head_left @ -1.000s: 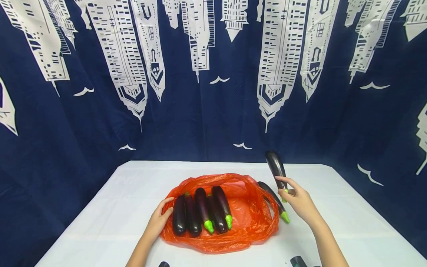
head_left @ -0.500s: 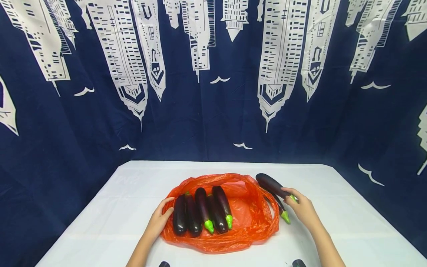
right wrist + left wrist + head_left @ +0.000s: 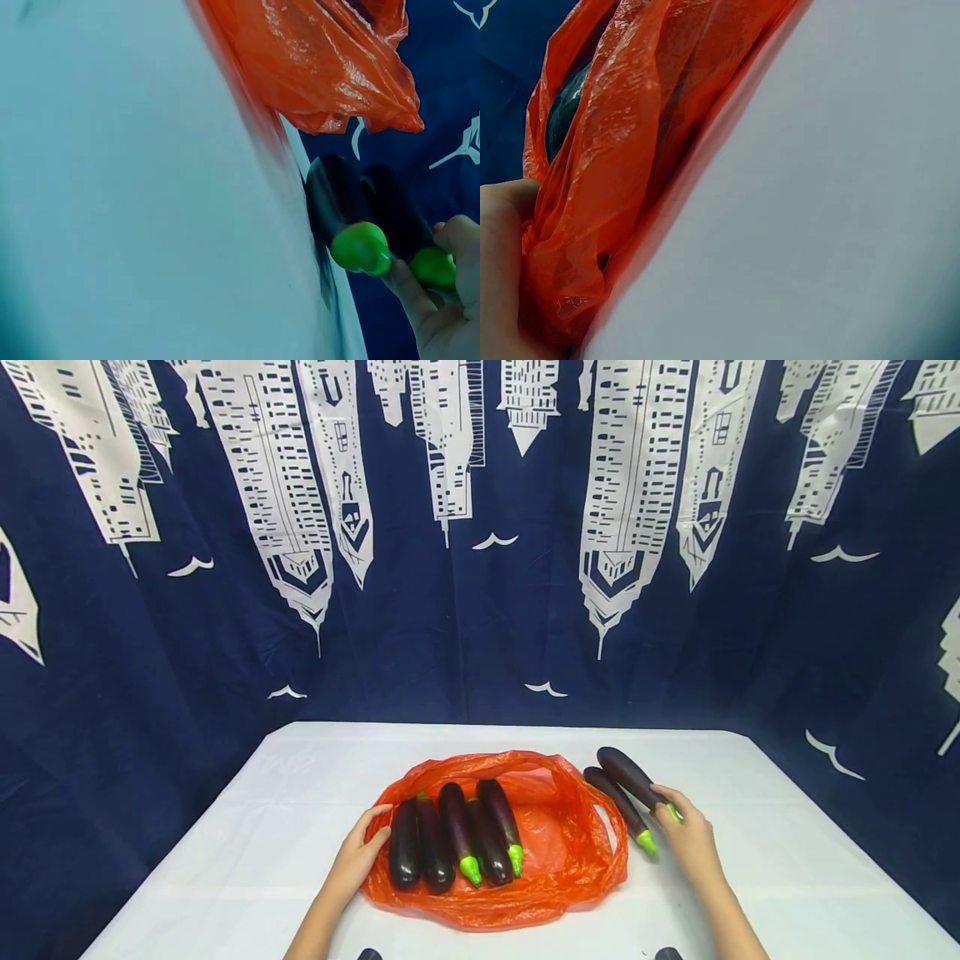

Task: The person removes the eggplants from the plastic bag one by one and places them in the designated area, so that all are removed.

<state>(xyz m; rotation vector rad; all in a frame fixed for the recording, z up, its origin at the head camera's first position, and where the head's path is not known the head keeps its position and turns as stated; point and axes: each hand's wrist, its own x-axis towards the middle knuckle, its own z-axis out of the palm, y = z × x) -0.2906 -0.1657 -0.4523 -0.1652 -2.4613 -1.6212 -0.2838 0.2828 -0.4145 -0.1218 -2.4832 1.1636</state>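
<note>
Now the eggplant (image 3: 632, 778) in the right hand (image 3: 690, 841) has come down: a second ago it stood high in the air, and now it lies low on the white surface (image 3: 247, 835), just beside a second eggplant (image 3: 617, 799) outside the bag. On the left, the left hand (image 3: 356, 856) rests against the near left edge of the orange plastic bag (image 3: 558, 852). Its fingers are bent against the thin plastic, and the left wrist view shows the plastic bunched up against them. The left-hand grip looks like it has a bit of the bag in it. Inside the bag lie four eggplants (image 3: 453, 839) side by side. They are dark purple and shiny, and two show bright green stem ends pointing toward the person. To the right of the bag lie the two loose eggplants, close together, with their green ends near the right hand. The right-hand grip is closed around the green stem end of the farther one, with a finger and thumb on it. Behind it all hangs a dark blue cloth (image 3: 480, 527) with white tall buildings on it.
</note>
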